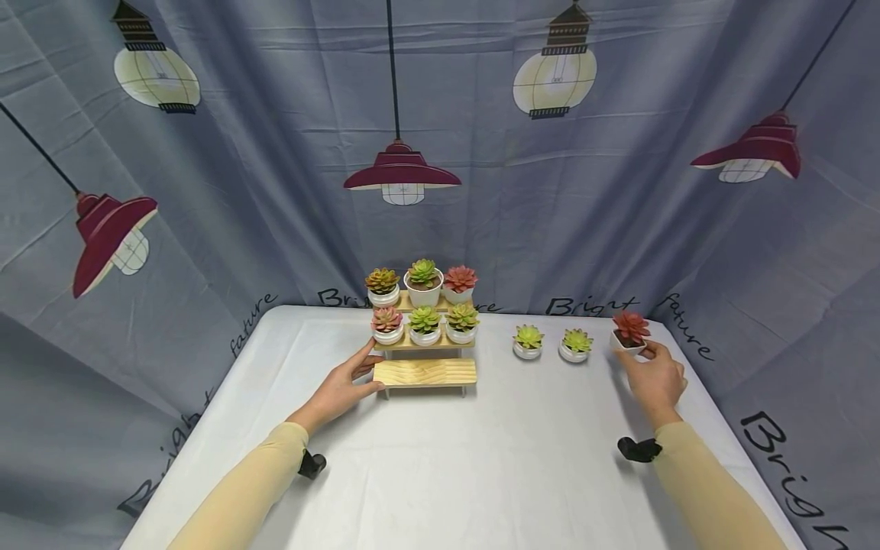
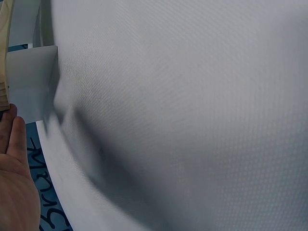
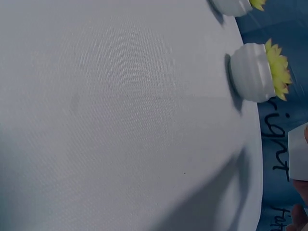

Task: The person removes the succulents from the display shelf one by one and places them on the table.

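Observation:
My left hand (image 1: pixel 340 391) is at the left end of a wooden tiered stand (image 1: pixel 425 373), its extended fingers (image 2: pixel 17 139) touching the plank's end. Off the table at the right, my right hand (image 1: pixel 656 380) pinches a white pot with a red succulent (image 1: pixel 630 328). Only a sliver of that white pot (image 3: pixel 299 153) shows in the right wrist view. The stand's upper two tiers bear several potted succulents, among them a tall green one (image 1: pixel 424 279) and a pink one (image 1: pixel 388 321). Its lowest plank is bare.
Two small green succulents, the left one (image 1: pixel 528 340) and the right one (image 1: pixel 574 344), stand in white pots between the stand and my right hand. The white table (image 1: pixel 481 473) ends at a grey-blue curtain (image 1: pixel 275 191) printed with lamps.

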Demonstrator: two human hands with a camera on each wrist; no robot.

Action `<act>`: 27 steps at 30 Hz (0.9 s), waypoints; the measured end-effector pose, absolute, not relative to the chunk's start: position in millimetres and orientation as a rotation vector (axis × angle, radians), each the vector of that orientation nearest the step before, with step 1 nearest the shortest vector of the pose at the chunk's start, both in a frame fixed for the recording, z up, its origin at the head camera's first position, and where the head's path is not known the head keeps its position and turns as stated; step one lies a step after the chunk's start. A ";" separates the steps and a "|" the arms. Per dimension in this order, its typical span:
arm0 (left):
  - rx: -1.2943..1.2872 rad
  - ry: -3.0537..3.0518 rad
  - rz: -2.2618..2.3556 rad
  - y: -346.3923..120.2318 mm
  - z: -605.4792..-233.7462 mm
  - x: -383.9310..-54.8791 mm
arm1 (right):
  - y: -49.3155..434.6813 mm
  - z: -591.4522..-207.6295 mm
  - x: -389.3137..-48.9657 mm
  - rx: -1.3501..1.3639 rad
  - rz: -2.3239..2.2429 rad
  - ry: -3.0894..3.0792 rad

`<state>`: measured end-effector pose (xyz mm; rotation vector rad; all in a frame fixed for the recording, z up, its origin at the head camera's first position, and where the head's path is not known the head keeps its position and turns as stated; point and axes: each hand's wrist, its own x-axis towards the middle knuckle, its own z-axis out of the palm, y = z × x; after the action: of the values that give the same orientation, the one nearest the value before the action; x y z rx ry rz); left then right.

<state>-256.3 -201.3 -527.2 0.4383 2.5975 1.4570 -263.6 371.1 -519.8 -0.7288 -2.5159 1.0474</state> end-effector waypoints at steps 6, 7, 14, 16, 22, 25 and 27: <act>0.444 2.591 1.463 -200.0 -527.5 -257.2 | 375.2 -526.2 -265.8 -0.762 1.055 -2.547; 0.449 2.591 1.465 -200.1 -527.9 -257.7 | 375.8 -527.4 -266.3 -0.764 1.062 -2.552; 0.456 2.597 1.469 -201.5 -529.3 -258.7 | 375.7 -534.1 -270.0 -0.839 1.136 -2.563; 0.452 2.595 1.469 -201.4 -528.8 -258.2 | 374.8 -536.0 -271.4 -0.863 1.152 -2.558; 0.428 2.604 1.452 -201.1 -527.9 -257.3 | 372.6 -543.7 -275.0 -0.895 1.177 -2.540; 0.433 2.606 1.447 -200.7 -527.1 -257.1 | 372.4 -548.0 -276.3 -0.909 1.171 -2.532; 0.438 2.606 1.446 -200.5 -526.6 -257.1 | 372.2 -549.9 -276.7 -0.918 1.171 -2.527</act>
<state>-257.1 -200.5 -526.6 0.4382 2.6063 1.4458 -276.7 372.2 -549.9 -0.9182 -2.5269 1.1709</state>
